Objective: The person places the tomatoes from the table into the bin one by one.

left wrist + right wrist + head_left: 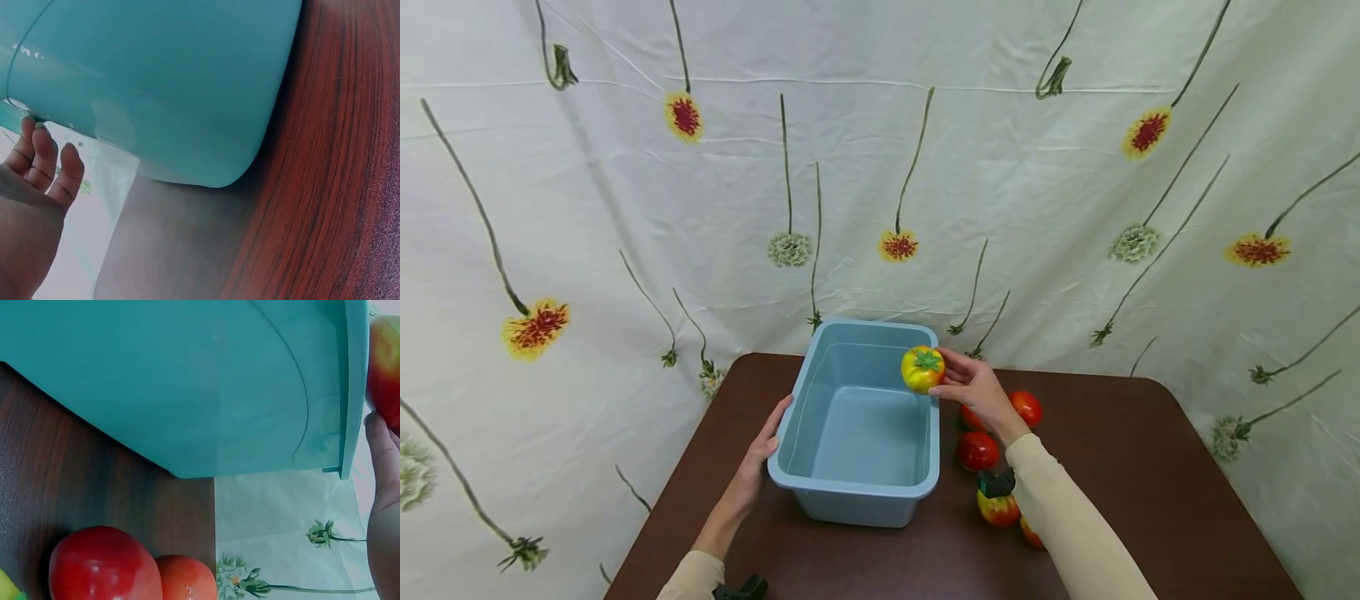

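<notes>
above the dark worktop (1135,458), lower the yellow-red tomato (919,369) (pinched in the right grip (976,388), over the two-o'clock edge of the blue tub (857,504)) gently inside before releasing; steady nine o'clock with the left grip (756,460), fingers relaxed.

Place: a cloth-screened space, set up for recording by the look of it; home, lab or office, I cannot tell from here.
Cloth (850,167): white, printed with long-stemmed flowers, hanging creased behind and on both sides in my head view.
Worktop (1120,467): dark reddish wood grain, rounded corners, right up by the cloth.
Goods: a blue basin (853,485) and glossy fruit (977,451), household sorts.
Wristbands (996,483): a dark pair, both within my sight.
</notes>
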Action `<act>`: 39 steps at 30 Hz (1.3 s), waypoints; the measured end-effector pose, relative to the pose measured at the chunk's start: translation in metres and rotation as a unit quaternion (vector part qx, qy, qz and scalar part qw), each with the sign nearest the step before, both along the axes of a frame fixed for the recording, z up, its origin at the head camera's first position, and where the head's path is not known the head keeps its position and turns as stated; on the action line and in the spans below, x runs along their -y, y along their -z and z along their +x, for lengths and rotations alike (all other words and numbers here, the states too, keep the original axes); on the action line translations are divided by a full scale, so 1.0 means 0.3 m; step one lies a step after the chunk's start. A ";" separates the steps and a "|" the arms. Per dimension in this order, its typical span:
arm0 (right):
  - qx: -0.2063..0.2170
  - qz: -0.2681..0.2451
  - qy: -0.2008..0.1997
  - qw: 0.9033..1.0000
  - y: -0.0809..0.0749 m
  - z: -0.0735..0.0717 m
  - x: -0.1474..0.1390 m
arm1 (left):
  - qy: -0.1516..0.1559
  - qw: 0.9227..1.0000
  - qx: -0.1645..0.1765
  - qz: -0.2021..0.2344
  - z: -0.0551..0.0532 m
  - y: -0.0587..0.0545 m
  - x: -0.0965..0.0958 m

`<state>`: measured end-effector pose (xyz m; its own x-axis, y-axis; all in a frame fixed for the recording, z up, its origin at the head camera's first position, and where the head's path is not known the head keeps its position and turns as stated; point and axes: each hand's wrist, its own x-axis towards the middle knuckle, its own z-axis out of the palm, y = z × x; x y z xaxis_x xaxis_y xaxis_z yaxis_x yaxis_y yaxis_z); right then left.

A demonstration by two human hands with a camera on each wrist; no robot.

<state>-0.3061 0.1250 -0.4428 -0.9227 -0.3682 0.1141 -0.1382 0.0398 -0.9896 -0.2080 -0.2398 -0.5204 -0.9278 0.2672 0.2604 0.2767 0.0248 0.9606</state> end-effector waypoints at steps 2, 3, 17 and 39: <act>0.001 -0.008 -0.005 1.000 0.002 0.000 -0.007 | 0.000 1.000 -0.003 -0.002 0.000 0.001 -0.001; 0.003 -0.019 -0.010 1.000 0.003 0.001 -0.012 | -0.002 1.000 -0.003 -0.005 0.000 0.001 -0.001; 0.009 -0.061 0.045 0.997 0.069 -0.009 -0.130 | -0.014 1.000 -0.001 -0.013 0.003 0.003 0.006; 0.029 0.157 0.142 0.977 0.254 -0.037 -0.244 | -0.011 1.000 0.011 -0.009 0.007 -0.004 0.001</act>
